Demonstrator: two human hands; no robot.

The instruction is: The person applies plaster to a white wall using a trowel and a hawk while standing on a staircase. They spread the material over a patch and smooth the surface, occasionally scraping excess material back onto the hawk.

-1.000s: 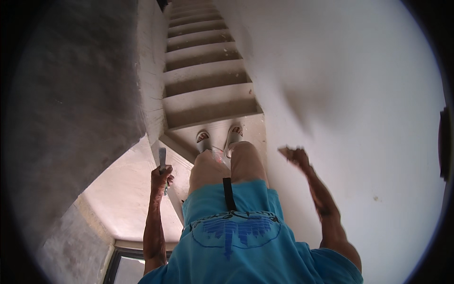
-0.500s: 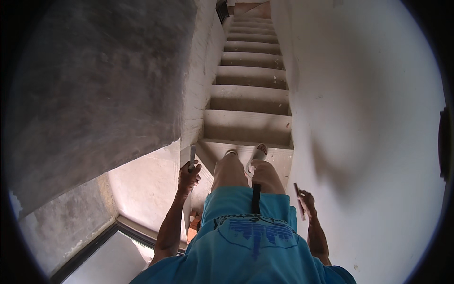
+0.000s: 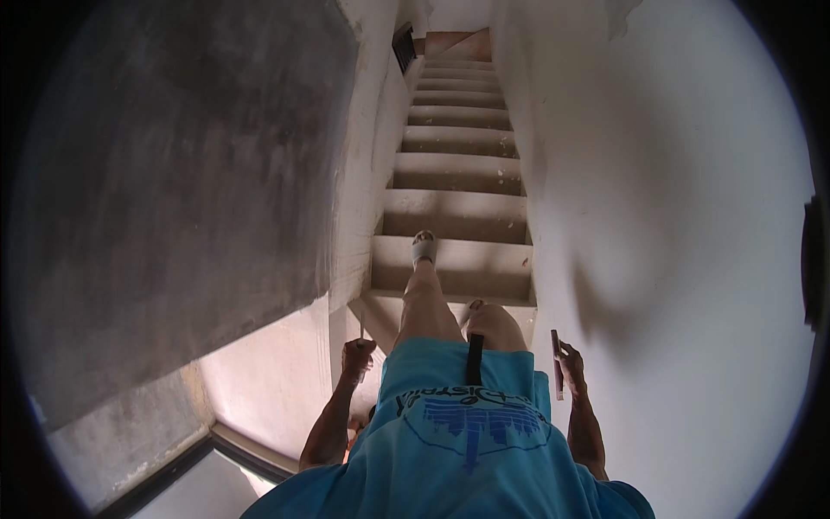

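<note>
Indoor stairwell: steps (image 3: 454,204) between walls (image 3: 709,259)

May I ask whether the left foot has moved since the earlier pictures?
Yes, the left foot has moved forward, from the landing to over the nearest stair.

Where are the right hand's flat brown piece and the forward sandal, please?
Flat brown piece (image 3: 557,367): head view, middle of its long narrow side.
Forward sandal (image 3: 424,251): head view, middle of its pale strap.

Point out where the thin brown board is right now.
In the head view, right of centre, the thin brown board is held upright in the picture by the right hand, between the right leg and the white wall.
</note>
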